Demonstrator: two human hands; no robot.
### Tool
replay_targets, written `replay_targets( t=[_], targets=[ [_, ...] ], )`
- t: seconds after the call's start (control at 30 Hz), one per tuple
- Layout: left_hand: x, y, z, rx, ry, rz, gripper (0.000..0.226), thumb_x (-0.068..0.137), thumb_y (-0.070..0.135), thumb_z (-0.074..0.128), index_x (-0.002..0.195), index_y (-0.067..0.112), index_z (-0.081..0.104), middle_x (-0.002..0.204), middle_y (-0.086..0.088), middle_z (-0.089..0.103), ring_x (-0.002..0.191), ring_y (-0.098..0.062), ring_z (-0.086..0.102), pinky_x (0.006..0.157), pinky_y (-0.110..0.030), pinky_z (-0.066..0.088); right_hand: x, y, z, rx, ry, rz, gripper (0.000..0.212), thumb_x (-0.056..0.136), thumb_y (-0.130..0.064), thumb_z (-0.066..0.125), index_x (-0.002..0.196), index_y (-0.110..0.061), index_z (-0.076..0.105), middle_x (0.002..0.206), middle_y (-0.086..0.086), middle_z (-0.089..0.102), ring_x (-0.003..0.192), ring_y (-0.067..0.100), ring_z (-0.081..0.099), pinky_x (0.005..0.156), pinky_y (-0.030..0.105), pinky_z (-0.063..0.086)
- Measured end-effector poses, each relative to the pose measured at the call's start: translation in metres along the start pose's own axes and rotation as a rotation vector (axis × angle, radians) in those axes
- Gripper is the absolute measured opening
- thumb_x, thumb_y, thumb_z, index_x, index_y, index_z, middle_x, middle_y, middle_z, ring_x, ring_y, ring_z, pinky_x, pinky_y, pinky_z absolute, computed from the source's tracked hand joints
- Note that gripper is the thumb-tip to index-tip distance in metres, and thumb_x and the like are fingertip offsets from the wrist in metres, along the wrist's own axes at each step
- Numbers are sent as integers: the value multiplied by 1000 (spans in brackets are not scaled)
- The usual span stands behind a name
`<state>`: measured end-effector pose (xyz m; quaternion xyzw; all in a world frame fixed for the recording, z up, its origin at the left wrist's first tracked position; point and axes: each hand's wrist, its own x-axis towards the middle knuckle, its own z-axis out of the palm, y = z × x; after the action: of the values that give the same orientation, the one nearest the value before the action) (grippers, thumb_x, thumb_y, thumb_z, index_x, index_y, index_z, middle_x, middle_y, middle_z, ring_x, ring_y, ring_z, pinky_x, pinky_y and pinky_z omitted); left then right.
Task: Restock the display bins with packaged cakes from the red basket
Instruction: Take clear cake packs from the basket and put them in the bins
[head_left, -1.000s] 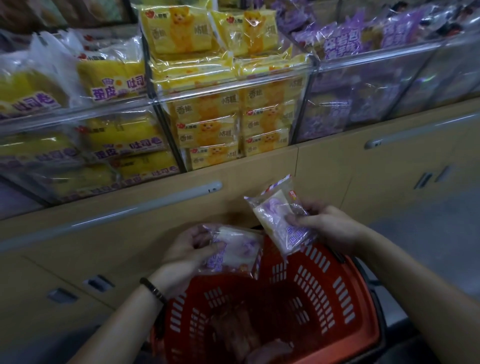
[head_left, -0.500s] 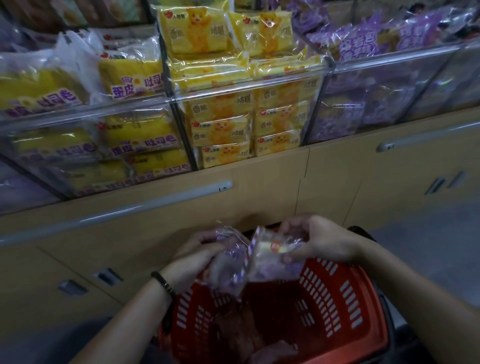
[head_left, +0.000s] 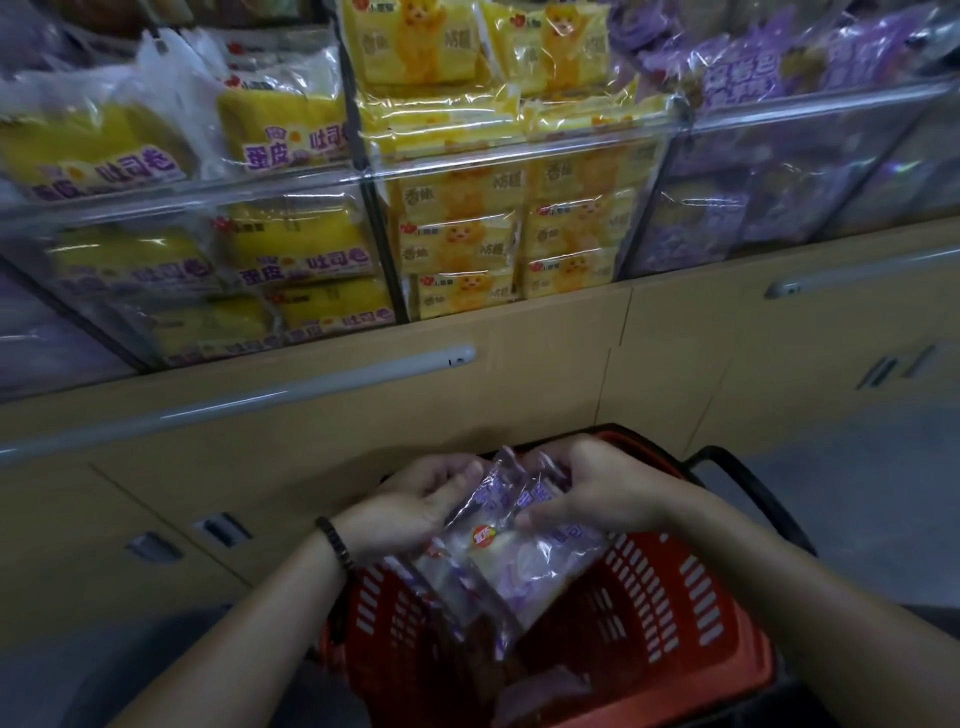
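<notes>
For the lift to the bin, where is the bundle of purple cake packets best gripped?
Probably at its upper end, squeezed from both sides, where the left hand and right hand hold it: the purple cake packets are loose, glossy pouches tilted over the red basket, so a one-sided grip could let them slide apart.

Tan cabinets (head_left: 545, 374) with long grey handles (head_left: 260, 400) stand on a grey floor (head_left: 857, 493).

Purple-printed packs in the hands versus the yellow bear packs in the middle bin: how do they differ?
The purple-printed packs are clear film with purple print; the yellow bear packs are solid yellow. The purple-printed packs are held tilted over the red basket; the yellow bear packs lie stacked. Both are sealed plastic.
</notes>
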<state>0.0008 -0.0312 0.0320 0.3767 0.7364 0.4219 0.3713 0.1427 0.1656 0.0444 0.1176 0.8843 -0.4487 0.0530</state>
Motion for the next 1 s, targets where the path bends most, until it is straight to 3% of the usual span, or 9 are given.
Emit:
replay_targets(
  t=[0.07,0.13,0.2,0.33,0.47,0.6,0.7,0.83,1.0],
  targets=[
    [-7,9,-7,-68,21,8,37,99,55,45,107,39,77,104,11,80,92,-3,71,83,-21,54,-3,-6,-4,51,19,-3,17,76,-44,89,87,-36,77,80,2,74,73,23,71,69,42,58],
    [-17,16,-21,-112,-1,22,37,101,51,51,123,28,70,116,-3,78,101,-13,73,85,-22,57,-5,-14,-9,91,59,-19,17,81,-32,90,75,-29,74,68,-3,67,62,13,63,61,36,50],
    [-31,25,-38,-35,-27,58,32,98,38,65,129,30,66,123,2,76,109,-10,72,86,-19,55,-7,-25,-12,162,120,-29,19,83,-27,90,80,-16,75,75,8,75,68,17,69,63,43,55],
    [-60,42,-66,39,4,99,57,84,6,85,133,24,63,126,7,75,117,-10,71,95,-25,57,-13,-55,-9,307,209,-118,22,85,-20,88,98,-7,76,94,20,78,86,39,77,80,63,59],
    [-100,65,-92,134,160,213,61,73,21,96,126,30,67,124,5,75,116,-15,71,94,-40,59,-16,-111,-3,354,177,-235,17,85,-22,87,100,-19,80,98,18,78,91,43,75,85,66,58],
    [-147,107,-136,252,379,292,50,68,23,97,112,29,74,110,13,78,98,0,74,77,-20,57,-14,-184,-5,386,164,-362,30,84,-32,88,109,-19,78,103,11,80,97,36,77,90,64,59],
    [-179,138,-174,266,508,321,50,61,25,96,106,27,76,108,15,79,100,1,74,79,-20,58,-8,-240,-9,311,182,-457,46,81,-32,88,123,-30,70,107,-2,80,93,19,78,87,55,63],
    [-216,170,-221,354,711,345,46,64,14,98,104,24,76,93,12,78,61,5,59,59,-11,47,-2,-310,-10,1,428,-684,99,71,-60,89,150,-63,30,142,-16,46,101,7,65,85,39,60],
    [-258,188,-280,380,784,358,53,66,13,98,112,26,73,81,1,74,58,5,55,56,-11,44,26,-374,9,-606,507,-828,75,78,-63,78,141,-61,39,151,-14,18,111,11,57,84,38,59]
  ],
)
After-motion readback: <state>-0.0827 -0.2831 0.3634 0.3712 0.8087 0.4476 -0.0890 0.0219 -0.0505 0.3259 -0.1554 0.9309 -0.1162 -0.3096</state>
